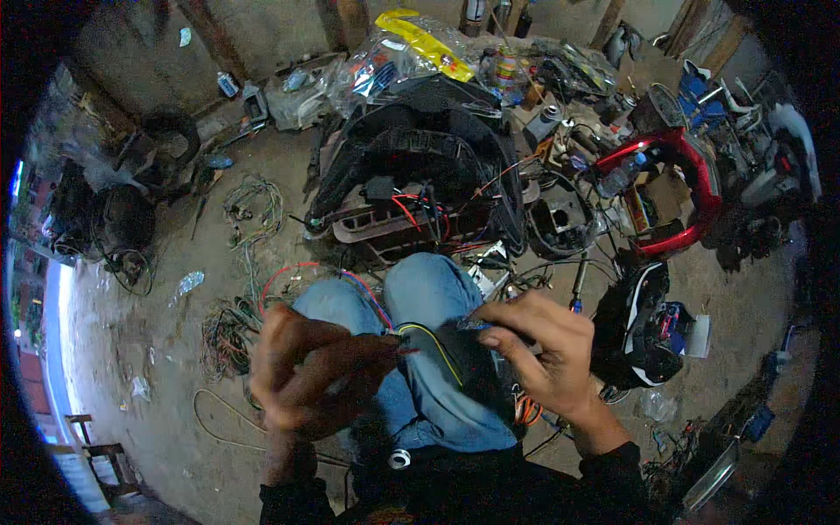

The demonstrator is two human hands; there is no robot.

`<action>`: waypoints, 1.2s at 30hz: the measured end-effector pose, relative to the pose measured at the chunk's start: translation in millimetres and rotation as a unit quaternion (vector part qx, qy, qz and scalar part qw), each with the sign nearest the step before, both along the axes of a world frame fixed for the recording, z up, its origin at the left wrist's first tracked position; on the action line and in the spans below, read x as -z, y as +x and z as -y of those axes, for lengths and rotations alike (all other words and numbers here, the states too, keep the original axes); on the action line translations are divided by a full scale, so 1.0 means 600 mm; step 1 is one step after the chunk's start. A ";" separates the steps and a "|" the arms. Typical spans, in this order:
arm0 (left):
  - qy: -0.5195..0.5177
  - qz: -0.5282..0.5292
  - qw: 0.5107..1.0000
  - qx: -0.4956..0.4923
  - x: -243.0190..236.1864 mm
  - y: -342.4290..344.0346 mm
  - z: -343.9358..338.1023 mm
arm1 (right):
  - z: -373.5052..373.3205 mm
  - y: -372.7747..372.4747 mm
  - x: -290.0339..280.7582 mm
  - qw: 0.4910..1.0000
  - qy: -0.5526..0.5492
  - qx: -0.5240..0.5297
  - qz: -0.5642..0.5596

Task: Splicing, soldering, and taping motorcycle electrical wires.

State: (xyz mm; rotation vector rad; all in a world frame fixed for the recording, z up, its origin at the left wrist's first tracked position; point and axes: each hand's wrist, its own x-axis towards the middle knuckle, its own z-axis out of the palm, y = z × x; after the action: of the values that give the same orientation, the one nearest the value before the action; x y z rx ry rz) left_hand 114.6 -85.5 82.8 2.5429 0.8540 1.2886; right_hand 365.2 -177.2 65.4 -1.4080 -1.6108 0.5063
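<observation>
My left hand (319, 372) is closed in a pinch above my knees, its fingertips at thin electrical wires. A red wire (284, 273) loops up from the left, and a blue wire (372, 296) runs beside it down to those fingers. From the same spot a yellow wire (442, 348) curves right across my jeans. My right hand (547, 346) is also pinched, thumb against index finger, level with the left and apart from it. A small dark bluish bit (473, 324) shows at its fingertips, too small to name.
Ahead lies a large black plastic vehicle body part (420, 157) with wires inside. A red curved fairing (700, 206) stands to the right, near a black and white part (643, 324). Tangled wire bundles (229, 337) lie on the floor at left. Bottles and plastic bags crowd the back.
</observation>
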 end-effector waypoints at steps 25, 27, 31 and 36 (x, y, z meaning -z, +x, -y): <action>-0.001 -0.095 0.994 0.061 0.015 0.048 -0.006 | 0.006 -0.003 0.032 0.995 0.018 0.033 -0.092; 0.000 -0.093 0.994 0.064 0.016 0.048 -0.006 | 0.007 -0.001 0.034 0.995 0.020 0.028 -0.089; -0.005 -0.118 0.990 0.074 0.016 0.046 -0.008 | 0.008 0.002 0.036 0.992 -0.001 0.029 -0.121; 0.008 -0.113 0.991 0.077 0.015 0.050 -0.010 | 0.004 0.000 0.042 0.990 0.002 0.023 -0.138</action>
State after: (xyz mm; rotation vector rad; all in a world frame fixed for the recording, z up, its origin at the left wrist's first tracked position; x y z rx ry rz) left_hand 144.7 -79.6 73.5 2.7442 0.6706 0.9799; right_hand 365.4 -179.9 40.3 -1.3067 -1.3540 0.6399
